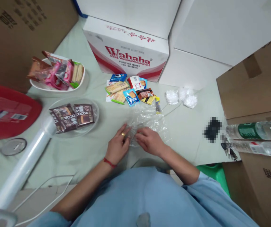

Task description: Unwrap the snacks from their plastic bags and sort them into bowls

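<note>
A clear plastic bag (pixel 147 116) lies flat and crinkled on the cloth-covered table in front of me. My left hand (pixel 118 144), with a ring and a red bracelet, grips the bag's near left edge between thumb and bent fingers. Close beside it, my right hand (pixel 150 141) is curled with its fingertips closed on the bag's near edge. Just beyond the bag sits a pile of small wrapped snacks, among them a blue biscuit packet (pixel 131 96), a brown packet (pixel 145 93) and pale cracker packs (pixel 117 87).
Crumpled clear plastic bundles (pixel 171 97) lie right of the snacks. At left are a white basket (pixel 84 82) of snacks, a clear bowl (pixel 95 124) with cocoa packets, and a white pole (pixel 23 167). A Wahaha carton (pixel 128 53) stands behind; water bottles (pixel 249 130) and keys (pixel 229 150) lie right.
</note>
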Action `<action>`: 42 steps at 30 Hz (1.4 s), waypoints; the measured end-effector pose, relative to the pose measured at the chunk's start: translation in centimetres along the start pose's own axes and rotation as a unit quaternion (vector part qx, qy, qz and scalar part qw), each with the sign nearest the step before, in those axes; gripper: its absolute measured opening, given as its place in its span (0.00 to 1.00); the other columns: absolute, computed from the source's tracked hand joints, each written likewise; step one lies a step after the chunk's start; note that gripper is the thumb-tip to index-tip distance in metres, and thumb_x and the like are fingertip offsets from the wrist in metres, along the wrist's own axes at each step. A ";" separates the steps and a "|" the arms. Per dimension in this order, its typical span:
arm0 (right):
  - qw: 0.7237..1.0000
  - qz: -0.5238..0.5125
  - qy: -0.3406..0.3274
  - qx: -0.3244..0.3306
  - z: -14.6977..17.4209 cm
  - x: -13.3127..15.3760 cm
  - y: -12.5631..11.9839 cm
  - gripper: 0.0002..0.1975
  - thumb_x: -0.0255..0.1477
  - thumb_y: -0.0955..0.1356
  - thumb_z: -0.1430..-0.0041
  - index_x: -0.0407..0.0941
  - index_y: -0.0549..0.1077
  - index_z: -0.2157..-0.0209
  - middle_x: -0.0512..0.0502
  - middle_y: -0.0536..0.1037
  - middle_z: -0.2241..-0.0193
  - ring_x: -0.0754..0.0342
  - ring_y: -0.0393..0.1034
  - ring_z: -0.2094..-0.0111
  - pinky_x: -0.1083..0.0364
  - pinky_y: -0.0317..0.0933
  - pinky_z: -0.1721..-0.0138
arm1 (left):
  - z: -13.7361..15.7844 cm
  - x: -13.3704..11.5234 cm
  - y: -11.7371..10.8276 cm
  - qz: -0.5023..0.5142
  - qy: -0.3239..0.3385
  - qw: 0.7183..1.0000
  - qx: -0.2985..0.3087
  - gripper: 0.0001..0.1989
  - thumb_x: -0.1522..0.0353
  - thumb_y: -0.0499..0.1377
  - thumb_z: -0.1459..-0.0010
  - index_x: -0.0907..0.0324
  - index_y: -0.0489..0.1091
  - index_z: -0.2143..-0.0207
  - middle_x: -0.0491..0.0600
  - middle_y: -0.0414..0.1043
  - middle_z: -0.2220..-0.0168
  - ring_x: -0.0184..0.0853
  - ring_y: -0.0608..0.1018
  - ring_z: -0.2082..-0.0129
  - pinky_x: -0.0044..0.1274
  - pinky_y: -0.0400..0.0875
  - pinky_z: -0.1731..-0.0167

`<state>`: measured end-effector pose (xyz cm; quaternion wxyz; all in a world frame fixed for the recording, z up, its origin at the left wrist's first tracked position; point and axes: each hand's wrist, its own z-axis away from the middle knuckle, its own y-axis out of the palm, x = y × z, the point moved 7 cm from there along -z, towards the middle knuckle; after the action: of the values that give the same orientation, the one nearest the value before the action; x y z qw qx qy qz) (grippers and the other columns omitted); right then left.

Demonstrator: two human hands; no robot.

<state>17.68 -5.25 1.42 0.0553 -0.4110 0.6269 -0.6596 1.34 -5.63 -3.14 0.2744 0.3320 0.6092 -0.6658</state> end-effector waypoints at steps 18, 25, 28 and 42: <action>0.984 0.041 -0.066 0.163 3.8 3.1 4.9 0.20 0.29 0.65 0.27 0.49 0.71 0.37 0.40 0.74 0.36 0.49 0.78 0.55 0.50 0.69 0.57 | -3.4 -5.8 -0.1 -0.234 0.061 0.970 -0.019 0.23 0.60 0.48 0.29 0.58 0.75 0.42 0.58 0.71 0.35 0.51 0.68 0.33 0.45 0.62 0.35; 0.935 -0.219 -0.107 0.256 7.0 4.6 2.1 0.14 0.31 0.65 0.25 0.48 0.79 0.45 0.46 0.80 0.42 0.53 0.78 0.48 0.56 0.68 0.49 | -5.1 -1.4 2.2 -0.315 -0.001 0.948 0.034 0.32 0.59 0.42 0.28 0.63 0.57 0.27 0.59 0.50 0.24 0.49 0.55 0.24 0.47 0.45 0.28; 0.956 -0.236 -0.060 0.162 5.3 3.2 -0.1 0.17 0.29 0.64 0.25 0.47 0.77 0.41 0.44 0.84 0.50 0.53 0.78 0.49 0.54 0.68 0.45 | -4.6 -1.5 2.4 -0.316 -0.001 0.948 0.031 0.33 0.59 0.41 0.28 0.62 0.56 0.26 0.59 0.49 0.23 0.49 0.55 0.24 0.48 0.43 0.27; 0.967 0.073 0.231 -0.083 6.8 -12.7 -4.9 0.23 0.37 0.61 0.25 0.41 0.73 0.38 0.32 0.74 0.38 0.39 0.66 0.37 0.38 0.61 0.35 | -3.7 0.2 1.3 -0.298 0.038 0.953 0.035 0.35 0.56 0.41 0.28 0.64 0.49 0.24 0.60 0.48 0.23 0.49 0.55 0.24 0.53 0.36 0.27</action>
<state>32.37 -2.06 -1.20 -0.0771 -0.2032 0.7034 -0.6767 2.66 -2.09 -4.23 0.0284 0.1697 0.6670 -0.7249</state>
